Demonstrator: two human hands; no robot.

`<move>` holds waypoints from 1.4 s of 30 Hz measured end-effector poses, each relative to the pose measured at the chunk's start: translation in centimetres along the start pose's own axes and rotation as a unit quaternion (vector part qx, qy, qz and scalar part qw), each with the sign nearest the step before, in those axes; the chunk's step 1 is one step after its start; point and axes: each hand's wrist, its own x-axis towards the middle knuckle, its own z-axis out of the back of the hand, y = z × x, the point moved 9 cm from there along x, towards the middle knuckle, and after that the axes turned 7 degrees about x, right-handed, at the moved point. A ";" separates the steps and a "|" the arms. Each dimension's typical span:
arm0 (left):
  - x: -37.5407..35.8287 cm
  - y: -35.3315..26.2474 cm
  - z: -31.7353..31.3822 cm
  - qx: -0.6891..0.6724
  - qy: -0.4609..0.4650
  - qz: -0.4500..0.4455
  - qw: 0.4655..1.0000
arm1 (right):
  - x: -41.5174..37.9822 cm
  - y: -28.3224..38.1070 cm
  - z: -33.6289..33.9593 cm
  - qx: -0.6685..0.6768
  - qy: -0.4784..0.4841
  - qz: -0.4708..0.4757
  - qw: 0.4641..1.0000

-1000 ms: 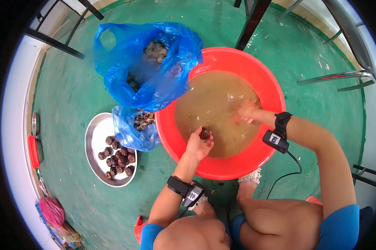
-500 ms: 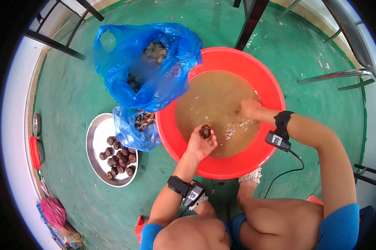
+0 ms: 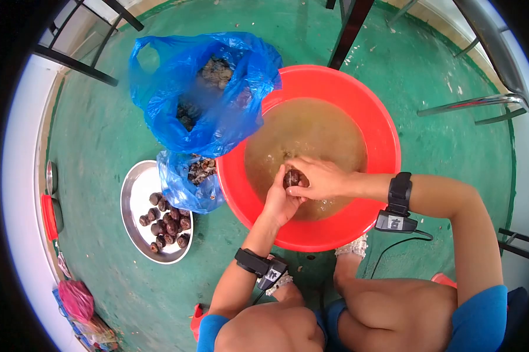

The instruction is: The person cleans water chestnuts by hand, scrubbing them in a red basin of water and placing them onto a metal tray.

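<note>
Your left hand cups the bulb from the near left. Your right hand grips its right side.

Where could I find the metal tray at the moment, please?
In the head view, the metal tray lies on the green floor to the person's left, left of the red basin; the small blue bag covers part of its rim.
</note>
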 end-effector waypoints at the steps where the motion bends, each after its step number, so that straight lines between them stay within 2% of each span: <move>1: -0.1 -0.2 -0.6 0.011 0.017 -0.014 1.000 | -0.1 -0.1 0.1 -0.001 0.000 0.000 1.000; 3: -0.5 -0.5 -1.5 0.022 0.034 -0.028 0.999 | -0.8 -1.7 -2.4 0.140 0.167 -0.160 0.963; 4: -0.8 -0.7 -1.8 0.025 0.034 -0.029 0.999 | -0.9 -1.5 -2.5 0.140 0.168 -0.160 0.963; 6: -1.4 -0.9 -2.8 0.029 0.035 -0.030 0.999 | -0.9 -0.9 -1.5 0.150 0.092 -0.148 0.973; 7: -1.7 -1.1 -3.2 0.013 0.025 -0.031 0.999 | -1.1 -1.1 -1.8 0.149 0.092 -0.149 0.973; 9: -1.7 -1.0 -3.0 -0.002 0.014 -0.033 0.999 | -0.6 -0.3 -0.6 0.134 -0.002 -0.076 0.988; 10: -1.4 -1.0 -2.8 0.002 0.042 -0.040 0.998 | -0.6 -0.5 -0.7 0.134 -0.002 -0.076 0.988; 12: -1.1 -0.9 -2.6 0.006 0.070 -0.048 0.996 | -0.5 -1.3 -0.9 0.197 0.025 -0.159 0.967; 13: -1.0 -0.9 -2.7 0.000 0.093 -0.053 0.994 | -0.4 -1.2 -1.0 0.197 0.025 -0.158 0.967; 15: -1.2 -1.1 -3.1 -0.007 0.116 -0.058 0.992 | -0.3 -1.5 -0.6 0.258 -0.033 -0.161 0.952; 17: -1.5 -0.8 -3.8 -0.026 0.147 -0.034 0.988 | -0.3 -2.2 -0.6 0.267 -0.037 -0.182 0.946; 19: -1.2 -0.5 -3.6 -0.037 0.153 -0.022 0.987 | -0.3 -3.0 -0.6 0.276 -0.042 -0.203 0.939; 21: -1.1 -0.4 -3.6 -0.048 0.158 -0.011 0.986 | -0.8 -4.0 -0.9 0.291 -0.017 -0.297 0.909; 22: -0.9 -0.6 -3.4 -0.046 0.141 -0.019 0.989 | -0.7 -5.0 -1.0 0.292 -0.018 -0.297 0.909; 24: -0.7 -0.9 -2.7 -0.042 0.124 -0.027 0.991 | -0.2 -8.1 -0.8 0.091 -0.008 -0.208 0.974; 26: 0.2 -0.3 0.7 -0.057 0.002 -0.018 0.998 | -2.0 -13.6 -0.7 -0.039 0.068 -0.335 0.939; 30: 0.7 0.6 2.3 -0.062 -0.048 0.009 0.997 | -3.3 -14.5 1.1 -0.138 0.092 -0.377 0.911; 31: 0.7 1.1 3.0 -0.057 -0.078 0.031 0.995 | -5.0 -14.8 -1.6 0.159 0.074 -0.489 0.854; 32: 0.7 1.5 3.5 -0.051 -0.108 0.052 0.991 | -5.9 -13.0 -4.5 0.440 0.048 -0.550 0.708; 34: 0.7 1.7 3.6 -0.041 -0.097 0.057 0.993 | -3.5 -7.3 -5.7 0.551 0.128 -0.437 0.699; 35: 0.6 1.7 3.3 -0.031 -0.084 0.060 0.994 | -3.0 -6.4 -5.8 0.553 0.127 -0.437 0.698; 37: 0.4 1.6 2.7 -0.037 -0.075 0.058 0.995 | -0.5 -4.3 -4.2 0.393 0.156 -0.285 0.860; 38: 0.3 1.4 2.3 -0.045 -0.065 0.055 0.995 | 0.9 -3.4 -2.6 0.259 0.123 -0.162 0.944; 39: 0.3 1.4 2.2 -0.045 -0.065 0.055 0.995 | 0.7 -3.4 -2.6 0.259 0.124 -0.162 0.944; 41: 0.3 1.1 1.6 -0.069 -0.037 0.046 0.996 | 0.4 -3.6 -0.6 0.099 0.036 -0.145 0.984; 42: 0.3 1.0 1.6 -0.070 -0.036 0.045 0.996 | 0.2 -4.2 -0.7 0.098 0.037 -0.144 0.984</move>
